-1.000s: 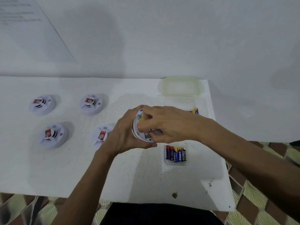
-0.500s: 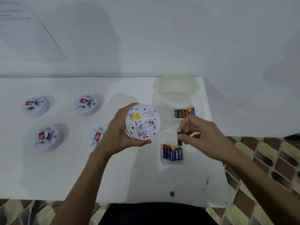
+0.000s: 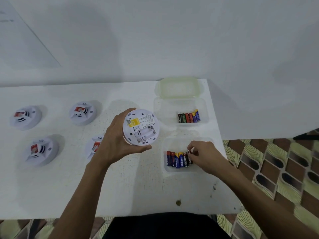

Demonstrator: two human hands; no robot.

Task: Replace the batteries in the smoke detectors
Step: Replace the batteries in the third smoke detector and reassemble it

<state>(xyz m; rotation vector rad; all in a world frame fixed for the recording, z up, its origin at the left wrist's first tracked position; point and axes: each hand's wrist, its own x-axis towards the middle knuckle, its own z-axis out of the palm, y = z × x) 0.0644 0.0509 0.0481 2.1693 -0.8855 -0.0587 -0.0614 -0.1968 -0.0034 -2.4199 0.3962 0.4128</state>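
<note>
Inspector A: Left side of the white tabletop (image 3: 51,190)?

Inspector B: Four round white plastic smoke detectors with red labels, face up: far-left rear (image 3: 25,117), front left (image 3: 41,150), rear centre (image 3: 82,112), and one (image 3: 94,147) partly hidden behind the left hand.

Inspector A: Left hand (image 3: 115,144)?

Inspector B: Its grip is wrapped around the rim of a fifth round white smoke detector (image 3: 141,127), held above the tabletop, back side up. Yellow sticker visible; battery bay open, no cells seen in it.

Inspector A: Right of that?

Inspector B: A clear plastic tub (image 3: 203,107) holds a row of mixed batteries (image 3: 189,116); its pale yellowish lid (image 3: 179,87) lies just behind. A nearer clear tray (image 3: 166,168) holds a row of red, blue and black batteries (image 3: 177,159).

Inspector A: Right hand (image 3: 205,156)?

Inspector B: Inside the near tray, fingertips pinching a dark battery (image 3: 189,158) at the row's right end.
</note>
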